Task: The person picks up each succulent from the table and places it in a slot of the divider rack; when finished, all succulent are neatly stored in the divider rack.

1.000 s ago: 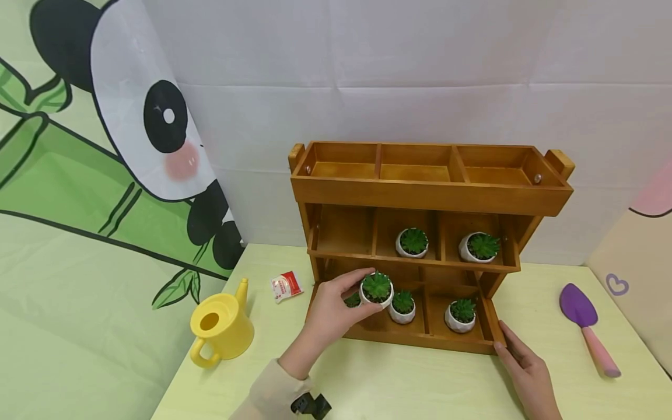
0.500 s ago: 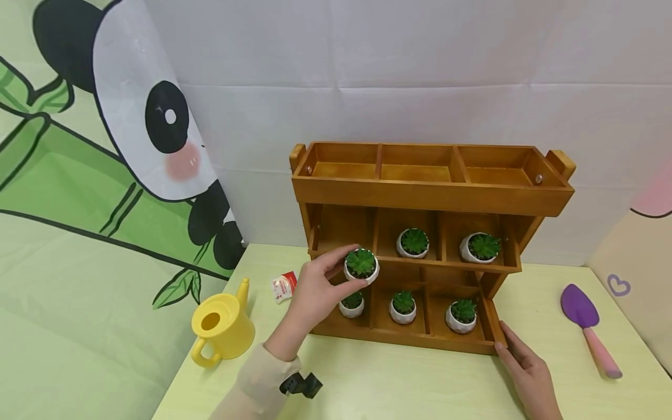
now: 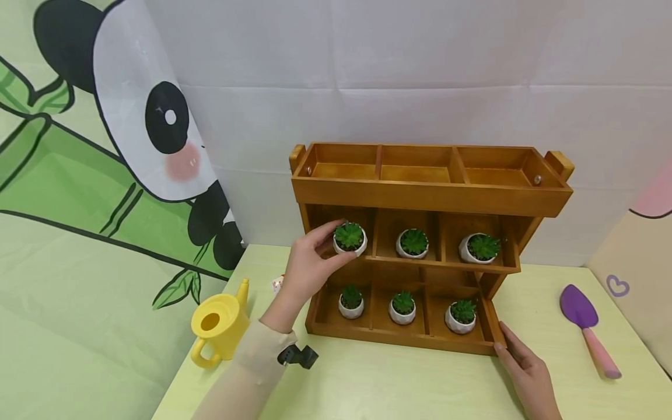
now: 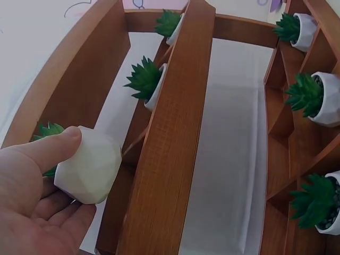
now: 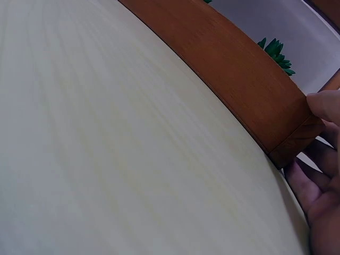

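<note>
My left hand (image 3: 307,265) pinches a small potted succulent (image 3: 349,238) between thumb and fingers, at the left compartment of the middle tier. In the left wrist view the white faceted pot (image 4: 91,166) is tilted, and its green leaves are partly behind the thumb. Whether the pot touches the tier's floor I cannot tell. My right hand (image 3: 527,373) grips the lower right front corner of the three-tier wooden shelf (image 3: 430,195); the right wrist view has the thumb on the corner (image 5: 297,133) and fingers beside it. Two more succulents (image 3: 413,242) stand in the middle tier.
Three potted succulents (image 3: 402,307) stand in the bottom tier, one per compartment. A yellow watering can (image 3: 226,326) is left of the shelf, beside a small packet (image 3: 277,284) partly hidden by my left hand. A purple trowel with a pink handle (image 3: 589,329) lies at the right.
My left hand has carried the succulent up and left, from in front of the bottom tier to the middle tier's left compartment. The right hand has stayed on the shelf corner.
</note>
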`<state>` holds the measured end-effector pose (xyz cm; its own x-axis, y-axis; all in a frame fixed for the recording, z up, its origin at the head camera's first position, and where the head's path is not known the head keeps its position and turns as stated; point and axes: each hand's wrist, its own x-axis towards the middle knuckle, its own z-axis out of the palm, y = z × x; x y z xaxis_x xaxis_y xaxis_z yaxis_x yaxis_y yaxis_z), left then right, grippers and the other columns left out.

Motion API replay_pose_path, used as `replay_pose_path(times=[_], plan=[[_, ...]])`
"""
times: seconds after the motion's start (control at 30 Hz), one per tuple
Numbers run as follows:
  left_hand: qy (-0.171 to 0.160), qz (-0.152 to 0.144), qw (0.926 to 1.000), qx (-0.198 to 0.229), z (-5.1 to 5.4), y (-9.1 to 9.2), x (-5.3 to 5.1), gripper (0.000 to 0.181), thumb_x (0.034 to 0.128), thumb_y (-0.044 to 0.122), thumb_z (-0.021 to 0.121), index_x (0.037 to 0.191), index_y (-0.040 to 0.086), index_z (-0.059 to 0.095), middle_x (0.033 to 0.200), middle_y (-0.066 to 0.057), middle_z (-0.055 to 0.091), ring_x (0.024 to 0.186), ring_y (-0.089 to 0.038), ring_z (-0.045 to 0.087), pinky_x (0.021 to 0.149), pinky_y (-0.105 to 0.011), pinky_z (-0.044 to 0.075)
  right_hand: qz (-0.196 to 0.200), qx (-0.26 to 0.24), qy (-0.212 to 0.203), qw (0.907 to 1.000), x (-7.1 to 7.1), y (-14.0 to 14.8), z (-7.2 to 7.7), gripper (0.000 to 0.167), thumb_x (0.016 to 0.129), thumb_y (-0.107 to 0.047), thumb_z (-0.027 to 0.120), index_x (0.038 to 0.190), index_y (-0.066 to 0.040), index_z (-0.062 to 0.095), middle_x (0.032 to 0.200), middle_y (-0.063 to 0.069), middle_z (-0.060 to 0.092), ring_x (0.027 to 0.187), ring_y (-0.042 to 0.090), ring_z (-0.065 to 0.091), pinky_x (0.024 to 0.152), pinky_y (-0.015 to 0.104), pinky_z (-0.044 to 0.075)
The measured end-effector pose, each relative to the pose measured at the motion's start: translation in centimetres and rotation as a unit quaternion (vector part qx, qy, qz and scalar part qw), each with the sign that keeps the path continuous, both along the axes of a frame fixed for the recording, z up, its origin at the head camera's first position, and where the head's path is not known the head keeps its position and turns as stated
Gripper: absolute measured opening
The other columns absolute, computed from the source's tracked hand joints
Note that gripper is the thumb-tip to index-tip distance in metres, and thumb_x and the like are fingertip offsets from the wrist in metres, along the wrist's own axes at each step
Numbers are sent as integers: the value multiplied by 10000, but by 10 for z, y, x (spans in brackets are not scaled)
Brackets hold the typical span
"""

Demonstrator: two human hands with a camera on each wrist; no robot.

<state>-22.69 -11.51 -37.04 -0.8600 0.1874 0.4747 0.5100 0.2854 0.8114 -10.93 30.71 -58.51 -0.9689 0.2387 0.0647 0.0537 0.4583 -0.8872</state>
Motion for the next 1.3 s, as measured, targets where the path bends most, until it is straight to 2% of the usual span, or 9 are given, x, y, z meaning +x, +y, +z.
replay_pose_path(times=[0.17,0.33,0.53,0.73,0.9,1.17,1.3], plan=[[6,26,10000,-6,1,0,-9,586,861,76,871,1406,68,654,1387,-81,647,1272,-223,629,1028,-313,525,10,-20,-32,10000,-1,0,-1,587,1067,-418,601,1591,-193,464,1569,94,451,1177,-209,424,913,-1,381],[-126,143,9998,-75,0,1,-19,587,864,100,874,1409,85,657,1397,-83,644,1280,-223,623,1028,-318,527,13,-25,43,10000,-1,0,-3,577,1067,-401,606,1586,-187,471,1564,98,456,1185,-199,432,921,3,383],[-267,233,9992,-183,-6,2,-31,584,876,116,867,1418,90,650,1399,-102,639,1276,-235,627,1009,-316,540,35,-62,83,9999,-1,1,-3,573,1069,-394,604,1587,-188,470,1568,78,456,1187,-191,442,922,8,389],[-77,412,9973,-604,-10,4,-40,574,871,154,878,1400,90,663,1357,-97,669,1230,-231,657,985,-330,559,43,12,128,9999,-1,1,-2,564,1072,-385,603,1586,-194,472,1567,64,460,1189,-198,437,927,4,382],[71,420,9955,-845,-10,6,-44,562,871,157,878,1387,84,667,1333,-91,681,1201,-235,675,968,-339,571,6,96,139,9999,-1,2,-1,562,1071,-385,605,1585,-198,475,1553,28,471,1179,-207,435,920,0,380],[124,520,9902,-1290,-10,7,-43,553,879,176,873,1383,81,668,1323,-98,686,1197,-235,671,977,-367,572,20,-100,92,9999,0,0,-2,575,1070,-381,607,1582,-155,473,1551,120,459,1170,-190,452,919,17,402],[137,541,9886,-1401,-10,7,-43,554,876,183,876,1378,74,670,1322,-104,686,1199,-246,670,982,-374,570,28,-76,133,9999,0,0,-2,570,1071,-376,607,1582,-159,475,1556,101,462,1184,-187,449,925,14,396]])
